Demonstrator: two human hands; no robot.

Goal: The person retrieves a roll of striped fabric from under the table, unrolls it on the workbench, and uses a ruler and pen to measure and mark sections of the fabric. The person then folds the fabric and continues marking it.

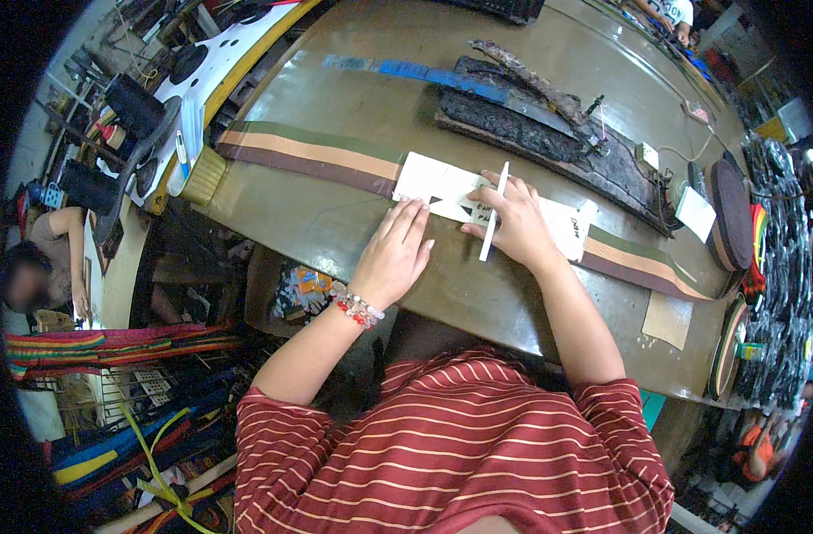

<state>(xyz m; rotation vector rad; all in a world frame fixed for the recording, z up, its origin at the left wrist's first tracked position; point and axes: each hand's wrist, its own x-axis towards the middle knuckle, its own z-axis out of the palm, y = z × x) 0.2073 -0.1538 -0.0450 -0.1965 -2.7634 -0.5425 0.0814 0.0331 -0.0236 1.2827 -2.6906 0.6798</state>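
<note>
A long striped band (310, 155) in brown, tan and green lies across the olive table (380, 98). On top of it rests a white card template (442, 187) with dark markings. My left hand (396, 251), with a red and white bead bracelet at the wrist, lies flat with fingers together, fingertips on the template's near left edge. My right hand (513, 224) presses on the template's middle and holds a thin white pencil-like stick (494, 214) upright between its fingers.
A charred black strip (549, 133) and a blue band (424, 73) lie further back. Small white cards and a brown card (667, 319) sit right. Dark oval stacked pieces (734, 214) line the right edge. Another person (46, 258) sits at far left.
</note>
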